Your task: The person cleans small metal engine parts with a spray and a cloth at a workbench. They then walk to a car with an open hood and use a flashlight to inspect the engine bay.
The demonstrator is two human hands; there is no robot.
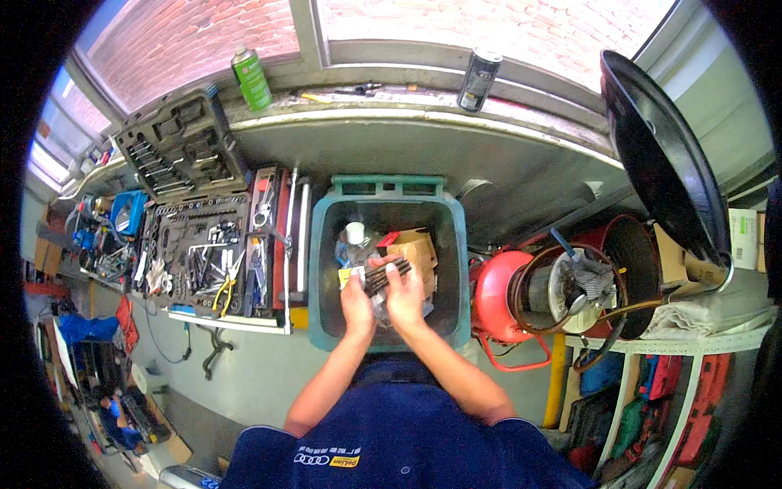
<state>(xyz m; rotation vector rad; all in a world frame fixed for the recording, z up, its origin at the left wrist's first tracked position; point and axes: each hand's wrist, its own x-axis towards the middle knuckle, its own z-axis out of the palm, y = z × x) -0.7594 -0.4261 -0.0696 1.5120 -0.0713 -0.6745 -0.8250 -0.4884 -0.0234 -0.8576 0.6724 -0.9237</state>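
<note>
Above a green bin (463, 269), my left hand (357, 305) and my right hand (405, 297) are cupped side by side. Together they hold a bunch of dark, slender, rod-like pieces (378, 281), which lie across both palms and fingers. Their exact kind is too small to make out. Below the hands, inside the bin, are a white cup (355, 232), brown cardboard (421, 251), a red scrap (388, 240) and crumpled clear plastic. The hands and forearms hide part of what lies in the bin.
Left of the bin stands a tool cart with a socket set (191, 236) and pliers (228, 289). To the right are a red tank (498, 297) and a dark round lid (664, 155) standing upright. A green spray can (251, 79) and a black can (479, 80) stand on the windowsill.
</note>
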